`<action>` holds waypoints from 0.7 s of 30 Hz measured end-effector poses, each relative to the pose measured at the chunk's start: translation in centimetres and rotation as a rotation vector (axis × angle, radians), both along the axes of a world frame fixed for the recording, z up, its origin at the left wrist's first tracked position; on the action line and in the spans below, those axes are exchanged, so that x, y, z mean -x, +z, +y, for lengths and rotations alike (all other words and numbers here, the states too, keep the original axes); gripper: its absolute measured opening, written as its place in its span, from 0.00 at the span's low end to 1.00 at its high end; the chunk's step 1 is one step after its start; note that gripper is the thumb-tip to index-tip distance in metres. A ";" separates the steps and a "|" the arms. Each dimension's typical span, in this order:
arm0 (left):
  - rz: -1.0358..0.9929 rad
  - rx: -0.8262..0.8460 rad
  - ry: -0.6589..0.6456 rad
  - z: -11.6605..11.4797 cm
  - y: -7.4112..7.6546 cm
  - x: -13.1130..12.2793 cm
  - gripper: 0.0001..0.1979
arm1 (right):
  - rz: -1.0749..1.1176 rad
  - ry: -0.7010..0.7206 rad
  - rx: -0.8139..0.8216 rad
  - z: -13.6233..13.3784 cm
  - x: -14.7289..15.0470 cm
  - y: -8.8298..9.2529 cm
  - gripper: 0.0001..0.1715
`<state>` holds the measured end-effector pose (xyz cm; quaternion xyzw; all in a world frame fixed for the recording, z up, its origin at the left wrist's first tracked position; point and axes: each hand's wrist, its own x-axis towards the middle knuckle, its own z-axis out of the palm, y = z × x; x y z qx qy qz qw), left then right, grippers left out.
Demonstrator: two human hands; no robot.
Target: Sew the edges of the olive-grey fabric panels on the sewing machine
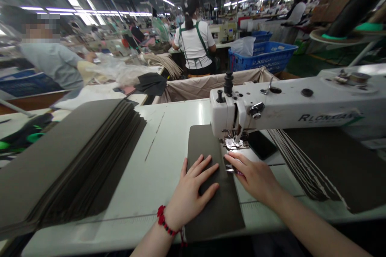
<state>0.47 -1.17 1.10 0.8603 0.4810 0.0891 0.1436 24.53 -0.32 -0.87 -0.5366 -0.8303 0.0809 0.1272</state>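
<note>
A dark olive fabric panel (217, 213) lies flat on the pale sewing table, its right edge running up to the presser foot (237, 143) of the sewing machine (283, 102). My left hand (193, 192) rests on the panel with its fingers spread. My right hand (255, 176) is at the panel's right edge, just below the presser foot. Its fingers are closed around small thread snips (230, 169), whose metal blades point left over the panel; the rest of the snips is mostly hidden in the palm.
On the left lies a thick stack of dark panels (78, 156); more panels (340, 164) lie at the right, under the machine arm. A dark phone (261, 144) sits behind my right hand. Beyond the table are a cloth-lined bin (183, 89), blue crates (262, 56) and co-workers.
</note>
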 end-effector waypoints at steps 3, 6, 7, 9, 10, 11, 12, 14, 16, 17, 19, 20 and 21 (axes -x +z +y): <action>-0.002 -0.002 -0.001 0.0 0.0 0.0 0.25 | 0.001 0.001 0.004 0.0 0.0 0.0 0.35; -0.009 -0.006 0.002 0.0 0.0 0.0 0.24 | 0.002 0.002 0.004 0.0 0.0 0.0 0.35; -0.013 -0.007 0.001 0.0 0.0 0.0 0.24 | 0.003 0.001 0.003 0.0 0.0 0.0 0.35; -0.021 -0.010 -0.001 0.0 0.0 0.0 0.24 | 0.003 0.000 0.002 0.0 0.0 -0.1 0.35; -0.026 -0.012 -0.001 0.0 0.0 0.0 0.24 | 0.002 0.000 0.002 0.0 0.0 -0.1 0.35; -0.031 -0.015 -0.001 0.0 0.0 0.0 0.24 | 0.001 0.001 0.004 0.0 0.0 -0.1 0.35; -0.036 -0.017 0.000 0.0 0.0 0.0 0.24 | 0.000 0.000 0.004 -0.1 0.0 0.0 0.35; -0.043 -0.018 0.000 0.0 -0.1 -0.1 0.24 | -0.001 0.000 0.006 -0.1 0.0 0.1 0.35; -0.050 -0.020 -0.004 0.0 -0.1 -0.1 0.24 | 0.000 -0.005 0.006 -0.1 0.0 0.2 0.36; -0.051 -0.021 -0.007 0.0 -0.1 -0.1 0.24 | 0.000 -0.006 0.006 -0.1 0.0 0.2 0.36; -0.051 -0.024 -0.008 0.0 -0.1 -0.1 0.24 | 0.002 -0.004 0.008 -0.1 0.0 0.2 0.35; -0.047 -0.025 -0.006 0.0 -0.2 -0.1 0.24 | 0.003 -0.002 0.008 0.0 0.0 0.2 0.35; -0.041 -0.024 -0.004 0.0 -0.2 -0.1 0.25 | 0.003 -0.001 0.008 0.0 0.0 0.2 0.34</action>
